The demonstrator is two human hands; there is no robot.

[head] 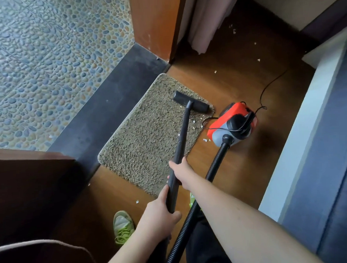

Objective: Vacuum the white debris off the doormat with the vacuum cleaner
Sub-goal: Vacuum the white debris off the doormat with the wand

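Head view: both hands, left hand [159,207] and right hand [182,173], grip the vacuum wand [181,135].

No text, label, brand, number or sign can be read anywhere in this view. The red and grey vacuum cleaner [233,124] just right of the doormat [148,132] shows no legible marking on its body.
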